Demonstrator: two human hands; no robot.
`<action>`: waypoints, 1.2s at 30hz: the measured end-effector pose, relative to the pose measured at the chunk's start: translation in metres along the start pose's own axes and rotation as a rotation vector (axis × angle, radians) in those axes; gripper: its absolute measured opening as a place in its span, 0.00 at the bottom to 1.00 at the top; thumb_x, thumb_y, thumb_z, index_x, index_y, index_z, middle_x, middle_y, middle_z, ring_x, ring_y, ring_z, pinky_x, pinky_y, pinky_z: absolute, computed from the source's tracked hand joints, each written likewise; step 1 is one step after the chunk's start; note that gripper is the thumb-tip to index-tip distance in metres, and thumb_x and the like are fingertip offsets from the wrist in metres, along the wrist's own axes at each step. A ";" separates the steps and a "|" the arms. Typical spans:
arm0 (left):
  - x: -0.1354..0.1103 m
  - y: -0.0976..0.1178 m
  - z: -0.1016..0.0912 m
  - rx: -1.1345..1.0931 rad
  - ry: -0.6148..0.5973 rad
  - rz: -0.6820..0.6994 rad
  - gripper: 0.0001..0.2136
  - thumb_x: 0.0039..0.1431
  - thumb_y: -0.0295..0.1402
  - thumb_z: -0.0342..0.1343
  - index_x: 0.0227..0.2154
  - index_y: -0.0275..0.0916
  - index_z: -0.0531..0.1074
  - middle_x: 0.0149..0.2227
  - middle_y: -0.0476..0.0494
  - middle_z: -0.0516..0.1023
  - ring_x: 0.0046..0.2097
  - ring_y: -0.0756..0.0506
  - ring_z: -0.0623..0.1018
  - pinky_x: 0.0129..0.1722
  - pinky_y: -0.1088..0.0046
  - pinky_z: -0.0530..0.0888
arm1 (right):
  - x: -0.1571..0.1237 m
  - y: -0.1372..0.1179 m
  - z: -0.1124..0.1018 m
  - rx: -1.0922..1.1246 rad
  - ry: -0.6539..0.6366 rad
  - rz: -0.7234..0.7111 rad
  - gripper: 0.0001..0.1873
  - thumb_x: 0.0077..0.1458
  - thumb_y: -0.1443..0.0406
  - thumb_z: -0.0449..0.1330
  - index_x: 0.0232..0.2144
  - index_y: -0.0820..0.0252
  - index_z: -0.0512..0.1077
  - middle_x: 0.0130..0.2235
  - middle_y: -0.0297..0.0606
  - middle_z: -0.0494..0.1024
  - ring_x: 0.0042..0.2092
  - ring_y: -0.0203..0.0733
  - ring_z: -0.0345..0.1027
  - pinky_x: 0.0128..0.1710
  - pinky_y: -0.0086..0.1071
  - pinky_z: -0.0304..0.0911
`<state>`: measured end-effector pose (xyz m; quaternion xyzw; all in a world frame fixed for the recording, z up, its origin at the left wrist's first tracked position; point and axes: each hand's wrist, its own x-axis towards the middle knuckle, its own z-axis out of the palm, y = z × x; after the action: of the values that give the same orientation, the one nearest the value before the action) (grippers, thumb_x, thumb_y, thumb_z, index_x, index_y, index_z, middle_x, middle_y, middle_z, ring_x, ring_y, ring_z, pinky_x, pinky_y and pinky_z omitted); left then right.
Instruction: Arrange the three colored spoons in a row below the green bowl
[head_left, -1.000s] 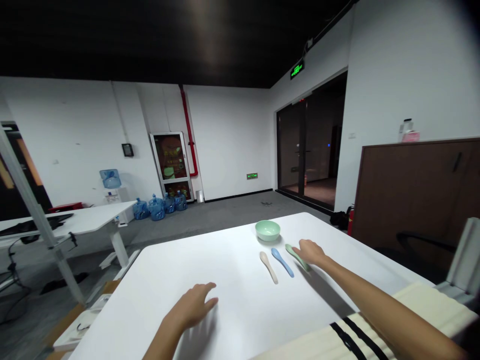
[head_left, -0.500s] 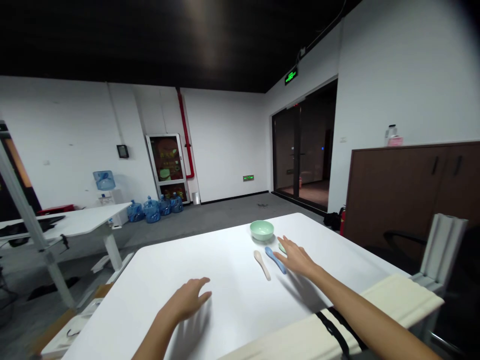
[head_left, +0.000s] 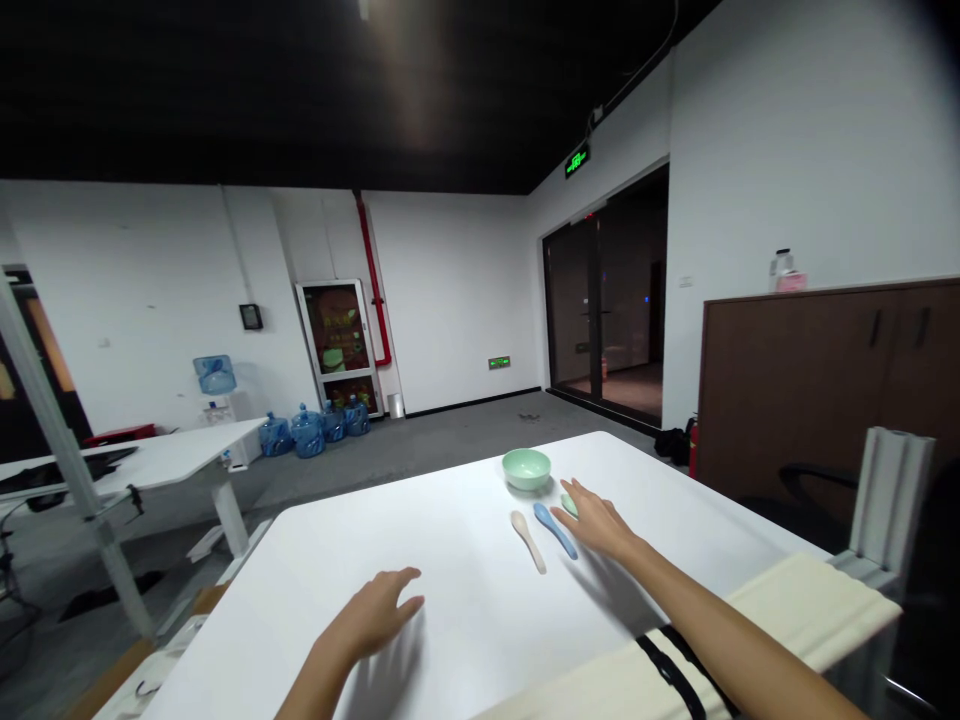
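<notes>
Spreading its fingers open and empty, the right hand (head_left: 596,525) is arching over a green spoon (head_left: 570,505), angled toward upper left beside a blue spoon (head_left: 555,530); the left hand (head_left: 371,612) is lying open, farther away.

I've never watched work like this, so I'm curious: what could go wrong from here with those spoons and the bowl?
The right hand is close over the green spoon and mostly hides it, so it might knock that spoon into the blue spoon beside it. The pale green bowl sits near the far edge of the white table, so a hard nudge could perhaps tip it off.
</notes>
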<state>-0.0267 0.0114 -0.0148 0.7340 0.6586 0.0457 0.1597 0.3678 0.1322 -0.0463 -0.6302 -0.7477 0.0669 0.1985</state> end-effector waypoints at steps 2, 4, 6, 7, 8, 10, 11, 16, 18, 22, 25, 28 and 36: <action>0.000 0.001 0.000 -0.007 -0.001 -0.002 0.29 0.60 0.52 0.47 0.60 0.45 0.65 0.60 0.40 0.70 0.60 0.37 0.70 0.59 0.60 0.66 | 0.001 0.002 0.000 -0.001 -0.001 0.000 0.40 0.62 0.46 0.46 0.68 0.61 0.50 0.69 0.53 0.53 0.70 0.52 0.44 0.63 0.47 0.48; 0.000 0.003 0.000 -0.008 0.003 -0.004 0.28 0.60 0.52 0.46 0.60 0.45 0.66 0.60 0.40 0.71 0.60 0.36 0.70 0.59 0.60 0.66 | 0.001 0.003 0.000 -0.005 -0.004 -0.004 0.40 0.62 0.46 0.45 0.68 0.61 0.51 0.68 0.53 0.54 0.70 0.52 0.44 0.63 0.46 0.49; 0.000 0.004 0.000 -0.003 -0.005 -0.014 0.28 0.60 0.52 0.46 0.60 0.46 0.65 0.60 0.39 0.70 0.60 0.37 0.70 0.59 0.60 0.66 | 0.001 0.003 -0.001 -0.006 -0.005 -0.009 0.40 0.62 0.46 0.45 0.68 0.61 0.51 0.68 0.53 0.54 0.70 0.52 0.44 0.63 0.46 0.49; 0.000 0.004 0.000 0.000 -0.008 -0.012 0.28 0.61 0.51 0.46 0.60 0.46 0.65 0.60 0.39 0.70 0.60 0.37 0.70 0.59 0.60 0.65 | 0.001 0.003 -0.002 -0.006 -0.003 -0.008 0.39 0.62 0.46 0.45 0.68 0.60 0.51 0.68 0.52 0.54 0.70 0.52 0.44 0.63 0.46 0.49; 0.000 0.003 0.000 0.002 -0.011 -0.011 0.28 0.61 0.51 0.46 0.61 0.46 0.65 0.60 0.39 0.70 0.60 0.38 0.70 0.58 0.60 0.66 | 0.001 0.003 -0.002 -0.006 -0.002 -0.007 0.39 0.62 0.46 0.46 0.68 0.60 0.51 0.68 0.52 0.54 0.69 0.52 0.45 0.63 0.46 0.49; 0.001 0.002 0.001 0.003 -0.009 -0.005 0.28 0.61 0.51 0.46 0.61 0.46 0.65 0.60 0.39 0.70 0.60 0.38 0.70 0.58 0.61 0.66 | 0.001 0.003 -0.002 -0.002 -0.002 -0.007 0.39 0.62 0.46 0.46 0.68 0.60 0.52 0.68 0.53 0.54 0.69 0.52 0.46 0.63 0.46 0.48; 0.002 0.002 0.002 0.002 -0.006 -0.003 0.27 0.61 0.51 0.46 0.60 0.47 0.65 0.60 0.40 0.71 0.60 0.38 0.71 0.58 0.61 0.66 | 0.002 0.003 -0.003 0.000 -0.003 -0.008 0.39 0.62 0.46 0.46 0.68 0.60 0.52 0.68 0.52 0.55 0.69 0.52 0.46 0.63 0.46 0.48; 0.002 0.000 0.002 -0.005 -0.004 -0.012 0.28 0.61 0.52 0.46 0.60 0.47 0.65 0.60 0.40 0.71 0.59 0.38 0.71 0.58 0.60 0.66 | 0.004 0.005 -0.003 -0.001 -0.003 -0.018 0.39 0.62 0.46 0.45 0.68 0.62 0.53 0.67 0.51 0.57 0.69 0.52 0.45 0.63 0.45 0.49; 0.001 0.000 0.002 -0.007 -0.006 -0.013 0.28 0.61 0.52 0.45 0.60 0.47 0.65 0.60 0.39 0.71 0.60 0.38 0.70 0.58 0.60 0.66 | 0.005 0.006 -0.002 0.004 -0.004 -0.018 0.39 0.62 0.46 0.45 0.67 0.61 0.54 0.67 0.50 0.57 0.69 0.52 0.45 0.63 0.45 0.49; -0.001 0.001 0.001 -0.012 -0.009 -0.017 0.27 0.61 0.52 0.45 0.60 0.48 0.65 0.60 0.39 0.71 0.59 0.38 0.71 0.58 0.59 0.66 | 0.006 0.006 -0.003 0.010 -0.003 -0.016 0.38 0.62 0.46 0.45 0.67 0.61 0.55 0.67 0.49 0.58 0.69 0.52 0.46 0.63 0.44 0.50; -0.001 0.002 0.001 -0.005 -0.019 -0.016 0.27 0.61 0.52 0.45 0.60 0.48 0.65 0.60 0.39 0.71 0.59 0.38 0.71 0.57 0.59 0.66 | 0.005 0.005 -0.004 0.015 -0.012 -0.012 0.39 0.62 0.46 0.45 0.67 0.61 0.55 0.67 0.49 0.58 0.69 0.52 0.45 0.63 0.44 0.50; 0.000 0.004 0.001 0.014 -0.031 -0.013 0.27 0.61 0.51 0.45 0.61 0.47 0.64 0.60 0.39 0.71 0.60 0.37 0.70 0.58 0.58 0.66 | 0.004 0.005 -0.002 0.024 -0.013 -0.010 0.38 0.61 0.46 0.46 0.67 0.60 0.55 0.66 0.49 0.60 0.69 0.52 0.47 0.63 0.42 0.50; -0.003 0.007 0.000 0.009 -0.028 -0.009 0.28 0.62 0.51 0.45 0.61 0.46 0.64 0.60 0.39 0.70 0.60 0.37 0.70 0.58 0.58 0.66 | 0.007 -0.010 -0.003 0.053 0.001 -0.048 0.29 0.61 0.50 0.49 0.56 0.62 0.69 0.54 0.50 0.75 0.55 0.51 0.69 0.49 0.34 0.60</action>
<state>-0.0202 0.0075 -0.0118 0.7324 0.6596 0.0317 0.1659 0.3589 0.1368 -0.0387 -0.6066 -0.7605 0.0815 0.2169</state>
